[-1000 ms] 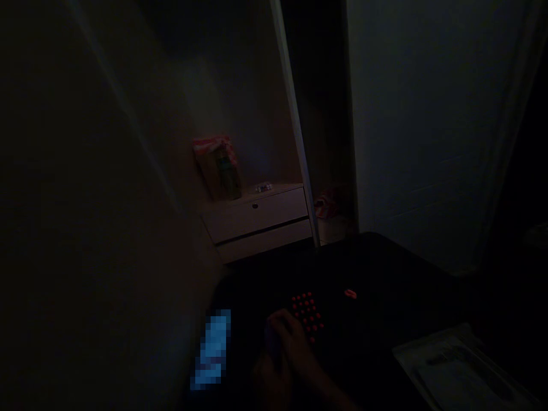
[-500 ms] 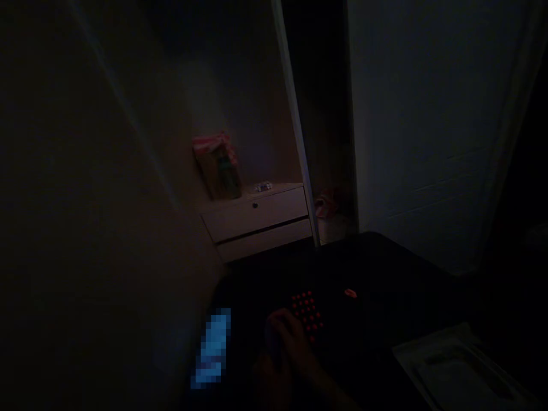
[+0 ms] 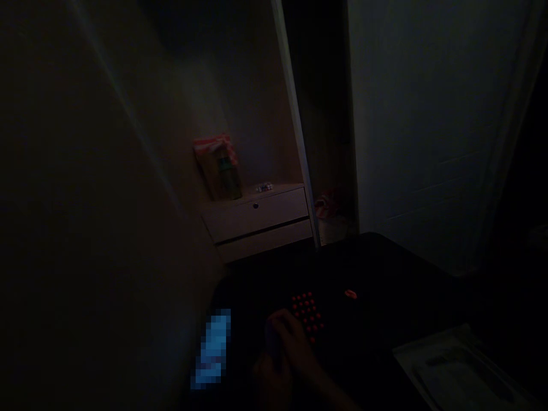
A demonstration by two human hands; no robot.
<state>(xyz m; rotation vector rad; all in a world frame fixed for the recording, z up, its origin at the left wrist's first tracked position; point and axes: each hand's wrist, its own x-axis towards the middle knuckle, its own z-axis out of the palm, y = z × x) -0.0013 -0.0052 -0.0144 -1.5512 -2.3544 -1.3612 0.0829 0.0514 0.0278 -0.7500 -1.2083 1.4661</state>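
The scene is very dark. My right hand (image 3: 297, 342) curls its fingers over the top of a dark bluish object (image 3: 272, 338), too dim to name. My left hand (image 3: 272, 377) is closed around the lower part of the same object, close below the right. Just beyond the right hand, several small red round pieces (image 3: 307, 311) lie in rows on the black tabletop (image 3: 265, 285). Farther right sits a small orange-red piece (image 3: 350, 294), apart from both hands.
A pixelated blue glowing shape (image 3: 213, 349) is left of my hands. A pale flat packet or tray (image 3: 454, 365) lies at the lower right. Beyond the table stand a drawer unit (image 3: 265, 220) with a red-topped bag (image 3: 216, 168) on it, and a pale panel (image 3: 428, 125).
Both hands keep nearly the same place and grip on the dark bluish object. The scene looks slightly sharper; no other thing has visibly moved.
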